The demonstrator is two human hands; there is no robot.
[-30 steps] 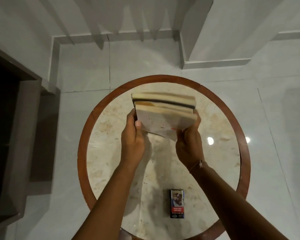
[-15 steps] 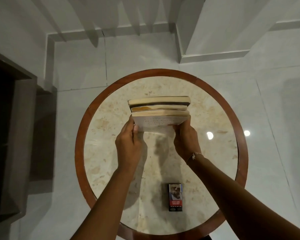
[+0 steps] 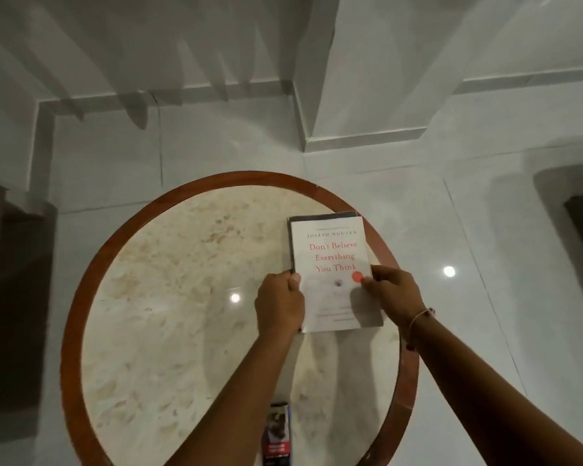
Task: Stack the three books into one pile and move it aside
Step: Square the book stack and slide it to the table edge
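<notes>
Round table (image 3: 155, 331): left hand (image 3: 278, 302), right hand (image 3: 392, 292) clamp book pile (image 3: 330, 253) sides.

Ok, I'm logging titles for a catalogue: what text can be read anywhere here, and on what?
"JOSEPH NGUYEN" on the top book's white cover.
"Don't Believe Everything You Think" in red on the same cover.
Small lines lower on that cover: too blurred to read.
Small box at the table's near edge: print too blurred to read.

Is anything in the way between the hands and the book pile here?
Nothing visible. The left hand and right hand already grip opposite edges of the book pile, which lies by the table's right rim.
</notes>
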